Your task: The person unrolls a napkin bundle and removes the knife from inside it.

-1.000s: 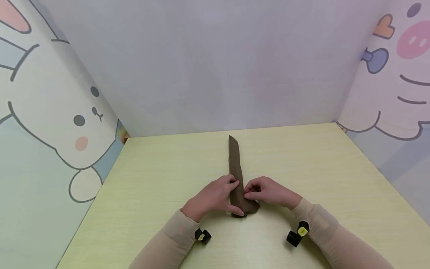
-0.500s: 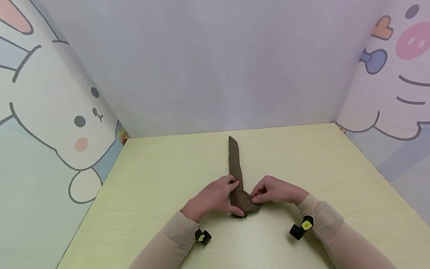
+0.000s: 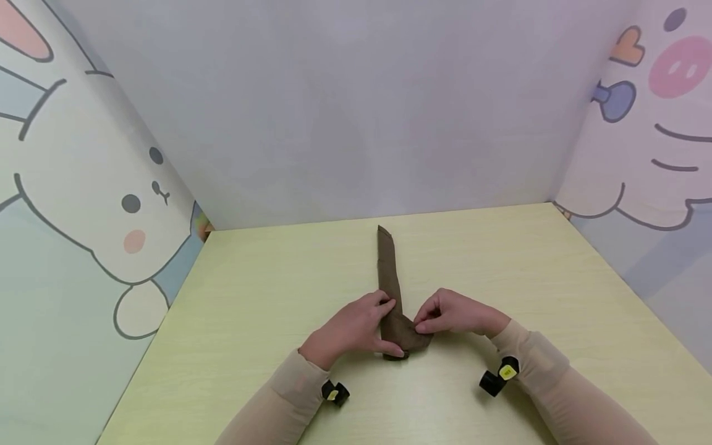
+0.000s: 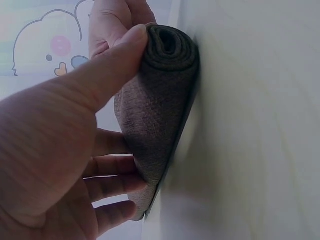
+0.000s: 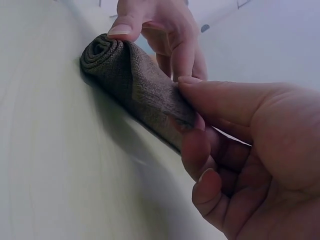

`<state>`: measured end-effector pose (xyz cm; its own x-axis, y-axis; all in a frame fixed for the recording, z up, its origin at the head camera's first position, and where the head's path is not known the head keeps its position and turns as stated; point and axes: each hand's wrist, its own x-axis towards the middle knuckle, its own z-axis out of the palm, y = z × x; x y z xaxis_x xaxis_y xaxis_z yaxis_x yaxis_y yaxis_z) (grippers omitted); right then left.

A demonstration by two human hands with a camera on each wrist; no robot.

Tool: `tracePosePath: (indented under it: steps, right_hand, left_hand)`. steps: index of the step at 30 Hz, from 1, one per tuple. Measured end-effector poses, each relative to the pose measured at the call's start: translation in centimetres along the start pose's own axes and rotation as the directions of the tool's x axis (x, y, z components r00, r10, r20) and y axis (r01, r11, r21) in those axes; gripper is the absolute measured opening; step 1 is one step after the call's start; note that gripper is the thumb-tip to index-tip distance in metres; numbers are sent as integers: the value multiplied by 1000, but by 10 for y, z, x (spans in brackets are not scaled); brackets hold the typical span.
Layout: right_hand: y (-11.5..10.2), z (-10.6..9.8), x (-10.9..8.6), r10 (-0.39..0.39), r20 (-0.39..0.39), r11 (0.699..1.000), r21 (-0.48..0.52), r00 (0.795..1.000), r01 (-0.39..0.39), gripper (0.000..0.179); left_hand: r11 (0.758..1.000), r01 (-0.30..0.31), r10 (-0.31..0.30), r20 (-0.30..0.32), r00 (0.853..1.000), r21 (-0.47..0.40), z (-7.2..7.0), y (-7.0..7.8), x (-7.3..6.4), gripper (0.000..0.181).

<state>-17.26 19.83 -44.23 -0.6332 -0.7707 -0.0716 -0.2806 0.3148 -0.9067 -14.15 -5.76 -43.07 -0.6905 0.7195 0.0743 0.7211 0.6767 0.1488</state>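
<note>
A brown cloth point(image 3: 389, 266), rolled into a long tube, lies lengthwise on the table. Its near end shows a spiral of layers in the left wrist view, and a loose flap point(image 3: 407, 334) sticks out to the right there. My left hand point(image 3: 350, 327) holds the roll from the left, thumb on top of the near end and the other fingers farther along its side. My right hand point(image 5: 250, 135) pinches the flap's edge between thumb and index finger. The fingertips under the flap are partly hidden in the head view.
The pale wood-grain table point(image 3: 278, 272) reaches back to a plain light wall point(image 3: 356, 111). Side panels with a cartoon rabbit point(image 3: 100, 204) and a pig point(image 3: 656, 142) flank it left and right. Both wrists wear small black cameras.
My right hand has shifted slightly right along the near end, drawing the flap out from the roll and pinching it. My left hand has stayed in place on the roll.
</note>
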Motion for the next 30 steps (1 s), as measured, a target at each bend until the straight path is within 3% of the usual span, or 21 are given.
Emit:
tracePosePath:
  steps: [7, 14, 21, 30]
  right_hand:
    - [-4, 4, 2, -12, -45, 999, -51, 999, 9, 10]
    - [-11, 10, 3, -19, -107, 993, -115, 994, 6, 9]
    - [-17, 17, 4, -26, -202, 992, -123, 979, 1, 9]
    - [-18, 17, 7, -8, -298, 990, -134, 955, -34, 7]
  left_hand:
    - [1000, -5, 5, -10, 1000, -16, -1, -1, -1, 89]
    - [993, 2, -6, -34, 999, -117, -7, 2, 1, 65]
    - [979, 17, -25, -39, 999, -203, -10, 3, 1, 44]
    - [973, -15, -1, -68, 998, -231, -7, -1, 4, 26]
